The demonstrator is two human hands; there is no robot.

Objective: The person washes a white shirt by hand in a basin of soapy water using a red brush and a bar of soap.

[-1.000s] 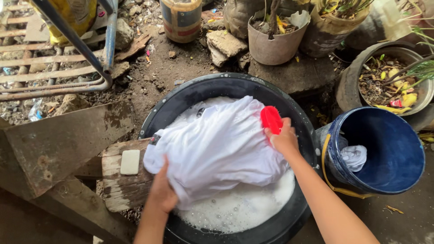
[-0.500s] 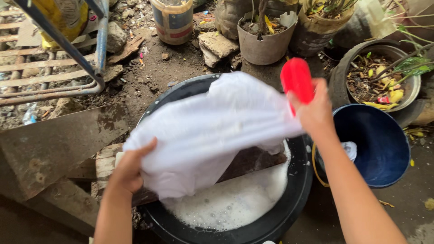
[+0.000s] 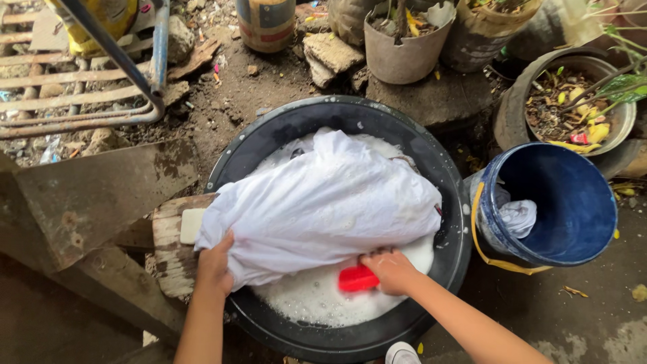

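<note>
1. At the far left lies a metal frame (image 3: 101, 87) of blue and rusty bars, on stony ground.
2. Nearer, on the left, a wet plank (image 3: 87, 195) slopes down toward a wooden board (image 3: 168, 246). A pale soap bar (image 3: 191, 226) rests on this board, just beside the left edge of the cloth.
3. The left hand (image 3: 216, 266) is closed on the near left edge of the white cloth (image 3: 323, 202), with the fingers curled over the fabric, above the board and the rim of the basin.
4. The black basin (image 3: 269, 135) stands in the middle and holds foamy water (image 3: 303, 300). The cloth is spread over most of it, from the board on the left to the right rim, and it lies between and beyond the two hands, on their far side.
5. The right hand (image 3: 391, 269) is at the near edge of the cloth, right of the middle. It grips a red brush (image 3: 357, 278), which sits over the foam and touches the cloth's near edge.
6. To the right of the basin, just beside it, stands a blue bucket (image 3: 579, 222) with a yellow handle; a small white rag (image 3: 519, 217) lies inside.
7. At the far side there are several pots (image 3: 404, 57) with soil and plants, and a dark pot (image 3: 512, 114) with yellow leaves is at the far right.
</note>
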